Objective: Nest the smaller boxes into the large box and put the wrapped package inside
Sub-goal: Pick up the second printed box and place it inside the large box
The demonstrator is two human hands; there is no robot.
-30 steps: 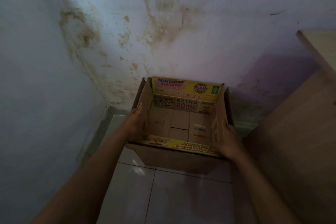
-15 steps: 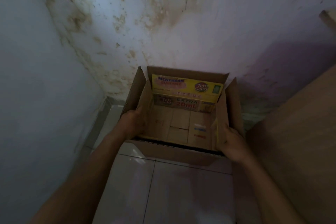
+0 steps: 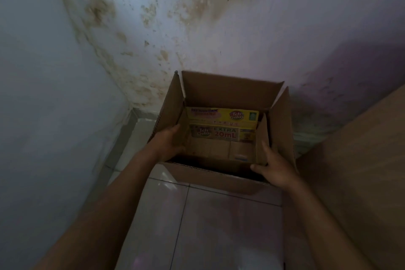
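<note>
Left hand (image 3: pixel 169 141) clamped on near-left wall of printed smaller box (image 3: pixel 221 136), steadying descent | centre frame, sunk inside large box (image 3: pixel 230 87) | right hand (image 3: pixel 275 167) curled over near-right wall, fingers closed | pale tiled floor (image 3: pixel 208 226), stained corner walls (image 3: pixel 131 28); wrapped package unseen.

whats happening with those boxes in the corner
A person is fitting a smaller printed box into a large plain cardboard box that sits on the tiled floor in the corner of a stained wall. The left hand grips the inner box's left side and the right hand grips its right flap. The inner box sits well down inside, below the big box's raised flaps. No wrapped package is in view.
</note>
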